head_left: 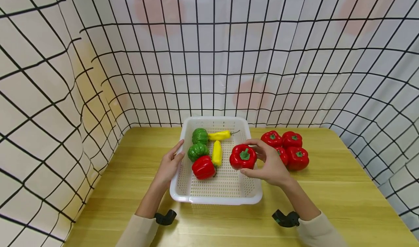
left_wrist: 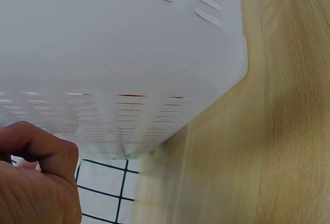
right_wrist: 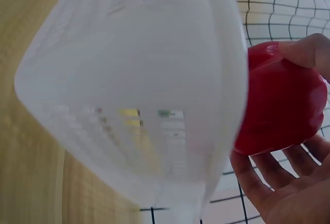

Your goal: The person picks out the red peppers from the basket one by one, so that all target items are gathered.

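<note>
Red bell pepper (head_left: 243, 157), stem up, sits in our right hand (head_left: 271, 164), which grips it from the right: thumb along the near side, fingers curled round the far side. We hold it over the right part of the white basket (head_left: 216, 200), whose right rim runs beneath this hand. Our right forearm slants in from the near right, a black wrist device (head_left: 285, 219) by its pale sleeve (head_left: 322, 234).

Our left hand (head_left: 170, 165) holds the basket's left rim from outside, thumb and index finger against it; we cannot tell how its remaining fingers lie. Its forearm leans inward from the near left.

Just right of our left hand, inside the basket, lie two green peppers (head_left: 198, 151) and another red pepper (head_left: 203, 167); two yellow peppers (head_left: 217, 153) lie between our hands. Just beyond our right hand and to its right, four more red peppers (head_left: 297, 158) cluster on the wooden table (head_left: 327, 203), one partly hidden by the hand.
</note>
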`<state>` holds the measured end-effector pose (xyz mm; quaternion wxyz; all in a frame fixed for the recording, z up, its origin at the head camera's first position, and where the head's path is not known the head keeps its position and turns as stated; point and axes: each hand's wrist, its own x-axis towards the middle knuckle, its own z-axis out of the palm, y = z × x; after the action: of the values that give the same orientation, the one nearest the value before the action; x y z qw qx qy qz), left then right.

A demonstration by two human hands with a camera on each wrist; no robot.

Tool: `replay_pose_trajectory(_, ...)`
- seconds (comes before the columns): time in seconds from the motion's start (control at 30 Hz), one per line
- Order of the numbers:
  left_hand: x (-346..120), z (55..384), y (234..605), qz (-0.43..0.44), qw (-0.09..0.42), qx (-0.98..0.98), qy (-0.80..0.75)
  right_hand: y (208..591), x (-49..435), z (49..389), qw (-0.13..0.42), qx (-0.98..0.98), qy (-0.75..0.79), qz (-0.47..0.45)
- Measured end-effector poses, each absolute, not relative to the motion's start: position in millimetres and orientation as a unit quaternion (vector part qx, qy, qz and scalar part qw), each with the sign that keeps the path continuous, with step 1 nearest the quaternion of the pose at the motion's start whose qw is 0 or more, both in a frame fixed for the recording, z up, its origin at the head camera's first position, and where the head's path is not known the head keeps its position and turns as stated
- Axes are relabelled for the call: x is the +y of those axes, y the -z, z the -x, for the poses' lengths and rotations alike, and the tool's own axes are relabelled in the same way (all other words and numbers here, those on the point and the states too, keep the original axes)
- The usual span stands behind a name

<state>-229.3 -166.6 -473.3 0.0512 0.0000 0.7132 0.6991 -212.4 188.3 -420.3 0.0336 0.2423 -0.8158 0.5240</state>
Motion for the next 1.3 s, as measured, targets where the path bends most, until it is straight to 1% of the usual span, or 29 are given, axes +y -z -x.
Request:
replay_pose_trajectory(0.23,-166.9,229.1,473.0,0.004,0.054,0.708,-0.704,420.9,212.5,210.0,0.042,-0.796,-0.555,-0.239)
replay_pose_trajectory(0.47,-166.4,229.6,473.3,0.004,0.057,0.705,-0.707,421.1,237.0,205.1,0.051,-0.799,-0.563,-0.207)
replay_pose_trajectory(0.67,-166.0,229.7,473.1,0.008,0.058,0.705,-0.707,424.0,256.8,199.0,0.061,-0.816,-0.545,-0.185)
replay_pose_trajectory(0.87,-166.1,229.7,472.6,0.008,0.057,0.705,-0.706,428.3,271.7,192.2,0.085,-0.848,-0.497,-0.164)
replay_pose_trajectory(1.3,-165.7,230.1,473.2,0.007,0.055,0.710,-0.702,455.0,300.0,189.0,0.086,-0.867,-0.467,-0.155)
